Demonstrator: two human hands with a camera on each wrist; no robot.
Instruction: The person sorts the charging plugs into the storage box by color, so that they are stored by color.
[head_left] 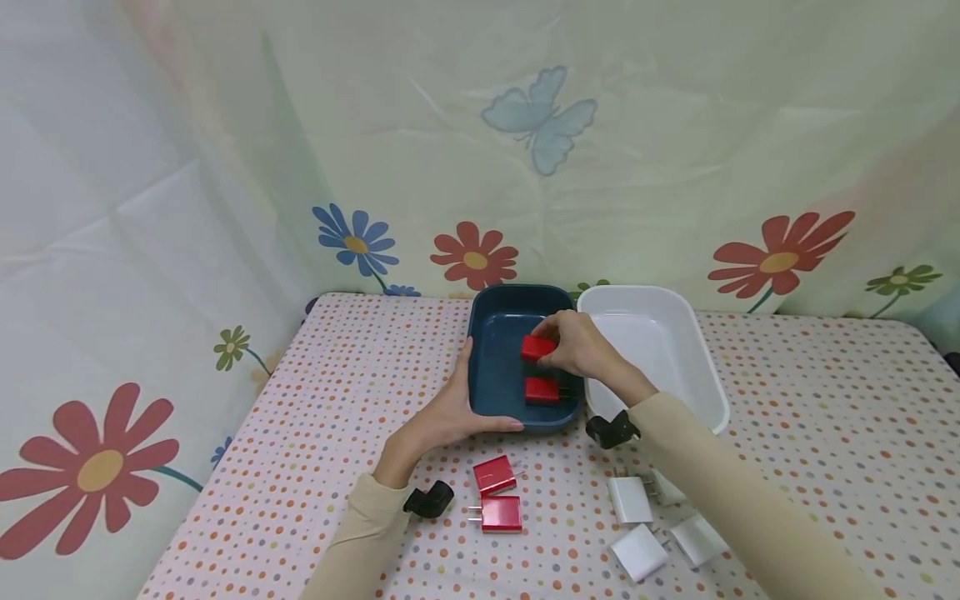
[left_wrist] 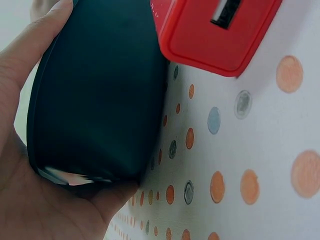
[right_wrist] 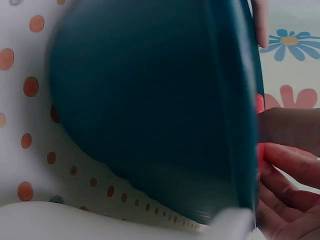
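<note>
A dark blue plastic bin stands at the middle of the table's far side. My left hand holds its near left corner, fingers along the left wall and thumb across the front. Inside the bin, my right hand pinches a red USB charger plug between thumb and fingers. Another red charger plug lies in the bin just nearer. The bin wall mostly hides the held plug in the right wrist view. On the cloth in front lie two more red plugs.
A white bin stands against the blue bin's right side. Several white charger plugs lie near the right forearm, some partly hidden by the sleeve. A dotted cloth covers the table, and a flowered curtain hangs behind it.
</note>
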